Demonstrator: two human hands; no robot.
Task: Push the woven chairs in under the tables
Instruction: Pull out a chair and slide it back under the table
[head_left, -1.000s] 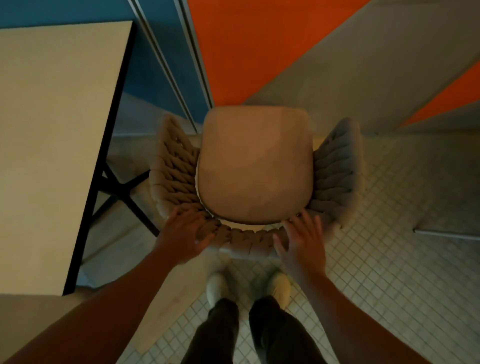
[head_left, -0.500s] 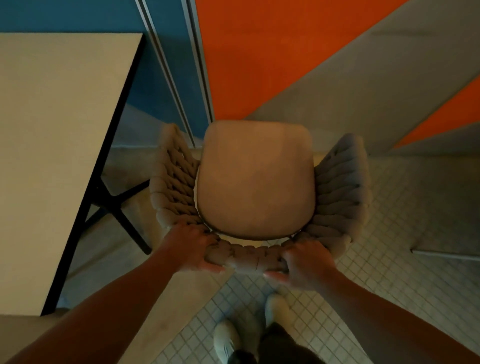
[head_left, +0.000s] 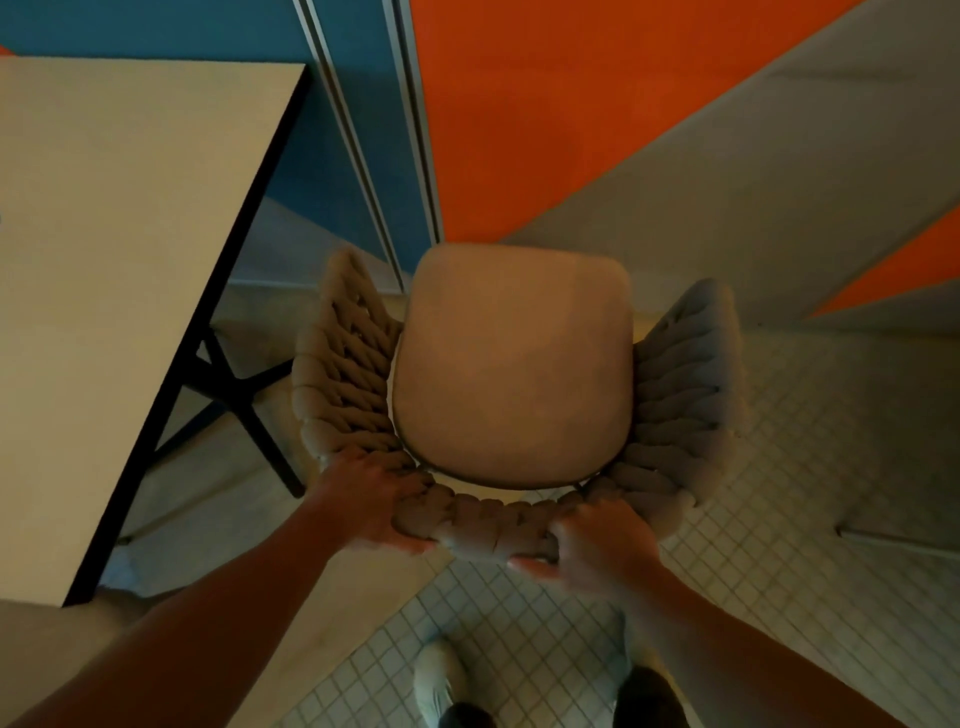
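Both of your hands are closed on the chair's (head_left: 511, 364) woven back rail: your left hand (head_left: 371, 501) wraps it near the left corner, your right hand (head_left: 597, 543) near the right, fingers curled over the top and thumbs under the near edge. A second ago the palms only lay flat on the rail with fingers spread; half a second ago they had curled round it, and the hold looks the same now. So the grasp is made and the chair is yours to steer.

It has barely travelled, though. The chair stands out in the open on the floor (head_left: 779, 493), right of the table (head_left: 119, 260) and well clear of its top, the seat facing the wall (head_left: 571, 104) rather than the table. Its left arm sits near the table's black base (head_left: 234, 389) but apart from it. Your feet have stepped back from under the rail, which suggests you are setting up to swing or drag it. My read is that it needs turning left before any push would carry it under.

Some things you cannot check from here. The chair legs are hidden beneath the seat, so whether they are on the floor or lifted is not clear. The table's left side runs out of view, its base is only partly seen, and the light is dim. Only one shoe (head_left: 441, 680) shows clearly; the other is cut off at the bottom edge.
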